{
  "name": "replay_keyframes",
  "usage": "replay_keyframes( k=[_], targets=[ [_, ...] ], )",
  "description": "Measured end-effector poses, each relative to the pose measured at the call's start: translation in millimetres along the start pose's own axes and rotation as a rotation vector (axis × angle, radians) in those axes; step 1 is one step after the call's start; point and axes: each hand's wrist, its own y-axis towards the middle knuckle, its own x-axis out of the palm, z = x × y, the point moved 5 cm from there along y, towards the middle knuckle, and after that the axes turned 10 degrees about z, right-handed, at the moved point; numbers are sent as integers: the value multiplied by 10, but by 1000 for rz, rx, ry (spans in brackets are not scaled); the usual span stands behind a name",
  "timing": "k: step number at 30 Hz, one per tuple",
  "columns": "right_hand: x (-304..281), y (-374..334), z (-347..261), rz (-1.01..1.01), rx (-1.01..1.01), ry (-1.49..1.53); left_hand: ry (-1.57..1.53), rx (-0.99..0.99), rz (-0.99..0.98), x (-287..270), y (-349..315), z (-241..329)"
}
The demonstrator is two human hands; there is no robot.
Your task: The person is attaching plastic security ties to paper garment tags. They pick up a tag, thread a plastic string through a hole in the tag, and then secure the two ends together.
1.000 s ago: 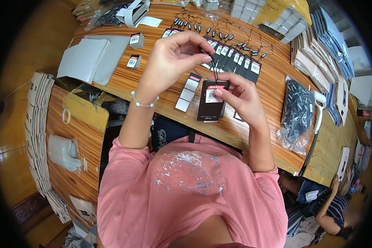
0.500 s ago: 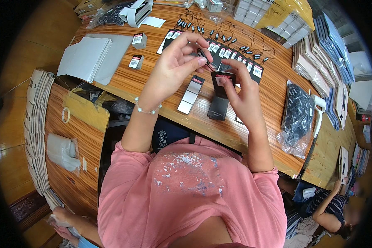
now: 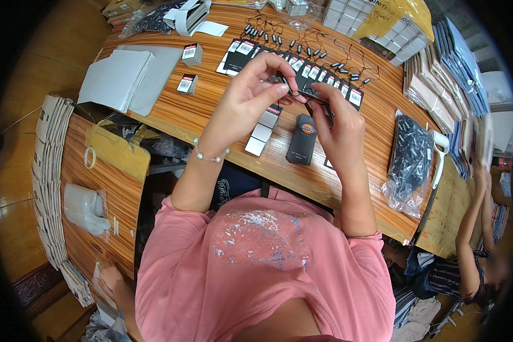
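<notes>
My left hand (image 3: pixel 251 91) and my right hand (image 3: pixel 339 122) meet above the wooden table (image 3: pixel 182 117), pinching a thin black string loop (image 3: pixel 295 92) between fingertips. My right hand also grips a black hang tag (image 3: pixel 326 109) edge-on. A black tag (image 3: pixel 303 138) with a small orange mark lies flat on the table just below both hands. A row of black-and-white hang tags (image 3: pixel 302 65) with black cords (image 3: pixel 336 60) is spread behind my hands. Small white cards (image 3: pixel 262 134) lie in a line under my left wrist.
Grey sheets (image 3: pixel 117 77) and two small boxes (image 3: pixel 191 54) lie at the left. A clear bag of black pieces (image 3: pixel 410 154) and white scissors (image 3: pixel 439 154) lie at the right. Stacked fabric (image 3: pixel 444 68) fills the back right. Another person (image 3: pixel 479 251) sits at the right; a hand (image 3: pixel 111 279) shows lower left.
The black tag that hung from my hands now lies flat on the table. Both hands stay raised together, working the string at the fingertips.
</notes>
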Motion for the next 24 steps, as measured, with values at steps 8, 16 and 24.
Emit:
replay_keyframes(
  k=[8, 16, 24],
  targets=[
    [-25, -13, -19, 48, -6, 21, 106, 10, -73, 58, -39, -22],
    [-41, -12, -22, 13, 82, 118, 3, 61, -86, 26, 5, 29],
    [-64, -15, -68, 86, -16, 129, 7, -35, 21, -3, 6, 48]
  ],
)
